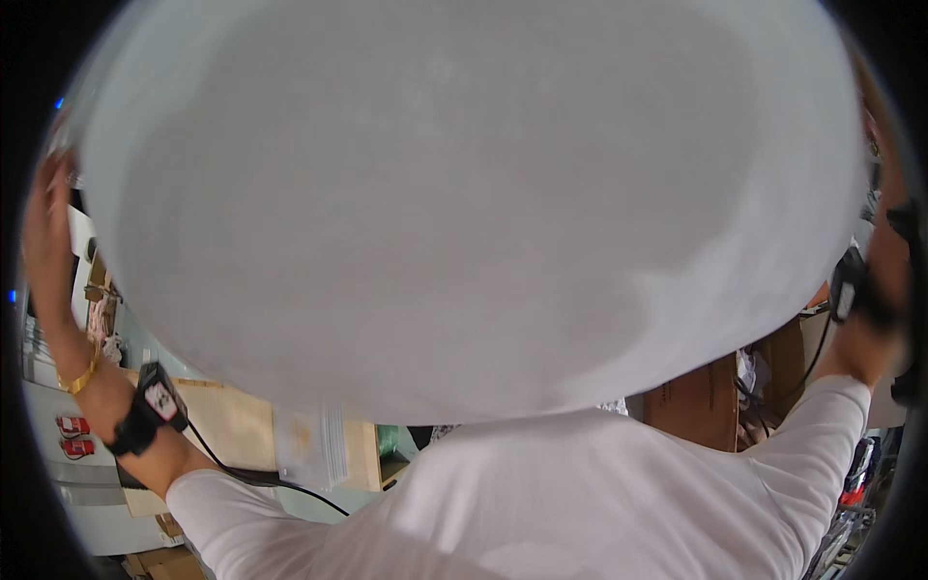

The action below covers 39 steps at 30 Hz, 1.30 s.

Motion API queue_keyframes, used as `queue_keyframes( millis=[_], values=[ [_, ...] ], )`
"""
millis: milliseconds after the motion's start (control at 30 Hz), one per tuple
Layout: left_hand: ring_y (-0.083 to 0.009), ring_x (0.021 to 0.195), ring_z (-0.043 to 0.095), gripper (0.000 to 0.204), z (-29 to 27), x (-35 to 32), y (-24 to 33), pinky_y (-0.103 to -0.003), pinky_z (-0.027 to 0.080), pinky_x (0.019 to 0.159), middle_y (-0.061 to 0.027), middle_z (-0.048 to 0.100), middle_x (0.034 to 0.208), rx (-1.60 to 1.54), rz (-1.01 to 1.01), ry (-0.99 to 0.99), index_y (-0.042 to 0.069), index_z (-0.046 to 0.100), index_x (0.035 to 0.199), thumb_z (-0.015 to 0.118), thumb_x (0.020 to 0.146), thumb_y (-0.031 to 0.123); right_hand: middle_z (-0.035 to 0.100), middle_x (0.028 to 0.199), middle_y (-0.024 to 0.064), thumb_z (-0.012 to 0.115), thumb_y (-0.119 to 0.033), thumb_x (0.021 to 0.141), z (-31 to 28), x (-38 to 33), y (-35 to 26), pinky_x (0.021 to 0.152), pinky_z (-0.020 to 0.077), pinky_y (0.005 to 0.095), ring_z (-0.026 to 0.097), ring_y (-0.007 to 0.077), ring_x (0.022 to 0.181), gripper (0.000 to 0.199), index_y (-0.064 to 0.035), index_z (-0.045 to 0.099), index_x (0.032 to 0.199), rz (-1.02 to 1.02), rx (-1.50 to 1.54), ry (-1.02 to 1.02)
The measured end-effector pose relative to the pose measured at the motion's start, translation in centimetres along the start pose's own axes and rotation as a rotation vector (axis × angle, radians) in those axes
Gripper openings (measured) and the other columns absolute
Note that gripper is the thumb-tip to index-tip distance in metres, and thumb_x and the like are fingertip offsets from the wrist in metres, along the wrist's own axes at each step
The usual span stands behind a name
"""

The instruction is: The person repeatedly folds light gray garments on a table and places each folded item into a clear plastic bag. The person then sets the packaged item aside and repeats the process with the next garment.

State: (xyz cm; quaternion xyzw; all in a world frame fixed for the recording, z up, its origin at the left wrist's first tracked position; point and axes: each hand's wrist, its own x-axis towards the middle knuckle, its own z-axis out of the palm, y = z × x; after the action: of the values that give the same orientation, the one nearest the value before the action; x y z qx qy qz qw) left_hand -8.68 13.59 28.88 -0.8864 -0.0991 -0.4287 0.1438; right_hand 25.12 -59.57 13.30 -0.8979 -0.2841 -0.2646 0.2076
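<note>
- While a large white sheet fills nearly the whole view, held up close before the head, little else shows.
- Left hand: raised at the left edge of the sheet, fingers reaching up along its border; whether they pinch it or only rest against it cannot be told. A gold bangle and a black wrist device with a cable sit on the forearm.
- Sheet: stretched between both hands, smooth, faintly mottled, its lower edge curving above the person's white shirt.
- Right hand: raised at the right edge, mostly hidden behind the sheet and the picture's rim; its grip cannot be told. A black wrist device is strapped on here too.
- Handling, as a judgement: keep both edges level and equally taut, so the sheet neither sags nor slips from one side.
- Containers: cardboard boxes show under the lower right edge and a flat cardboard piece at lower left; their contents are hidden. A pale paper lies on the cardboard.
</note>
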Motion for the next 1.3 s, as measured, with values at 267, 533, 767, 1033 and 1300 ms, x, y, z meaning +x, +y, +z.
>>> queue_keyframes(
  millis=[267,533,767,1033,1300],
  values=[
    [-0.0408,0.095,0.069,0.041,25.2,1.7,9.9,-0.052,0.053,0.082,-0.0209,0.07,0.098,-0.011,0.218,-0.457,0.023,0.054,0.14,0.057,0.1,0.013,0.071,0.11,0.0145,0.07,-0.028,0.1,15.9,14.9,3.4,0.083,0.0535,0.0411,0.067,0.0339,0.092,0.029,-0.0075,0.066,0.121,-0.063,0.069,0.027],
    [-0.043,0.108,0.064,0.049,39.5,-6.2,17.6,-0.05,0.053,0.094,-0.0193,0.068,0.119,-0.213,0.359,-0.478,0.012,0.054,0.142,0.062,0.095,0.005,0.071,0.109,0.0163,0.075,-0.028,0.095,30.3,9.6,4.1,0.089,0.0541,0.0444,0.067,0.0365,0.1,0.03,-0.0055,0.069,0.114,-0.227,0.043,0.267],
    [-0.0425,0.122,0.061,0.05,22.7,-26.5,24.7,-0.052,0.049,0.105,-0.0203,0.065,0.133,-0.565,0.455,-0.709,0.001,0.065,0.127,0.082,0.082,0.018,0.063,0.129,0.0112,0.084,-0.032,0.082,19.8,-15.4,-2.7,0.102,0.0475,0.0448,0.059,0.0336,0.121,0.056,-0.0075,0.063,0.128,-0.28,0.328,-0.467],
    [-0.0375,0.124,0.057,0.054,15.7,-38.9,23.4,-0.048,0.048,0.103,-0.0171,0.062,0.131,-0.425,0.187,-0.795,0.001,0.064,0.122,0.083,0.072,0.009,0.062,0.125,0.005,0.068,-0.01,0.083,17.7,-27.9,-9.9,0.096,0.0491,0.0405,0.06,0.0252,0.116,0.055,-0.011,0.061,0.137,-0.473,0.046,-0.533],
    [-0.0326,0.107,0.064,0.028,8.5,-39.2,19.3,-0.04,0.051,0.095,-0.0139,0.065,0.102,-0.835,-0.056,-0.893,0.002,0.069,0.095,0.063,0.071,-0.011,0.064,0.099,0.0063,0.068,-0.003,0.081,12.3,-30.6,-7.4,0.083,0.0516,0.0321,0.063,0.0215,0.093,0.026,-0.0014,0.071,0.107,-0.064,0.569,-0.577]
  ],
)
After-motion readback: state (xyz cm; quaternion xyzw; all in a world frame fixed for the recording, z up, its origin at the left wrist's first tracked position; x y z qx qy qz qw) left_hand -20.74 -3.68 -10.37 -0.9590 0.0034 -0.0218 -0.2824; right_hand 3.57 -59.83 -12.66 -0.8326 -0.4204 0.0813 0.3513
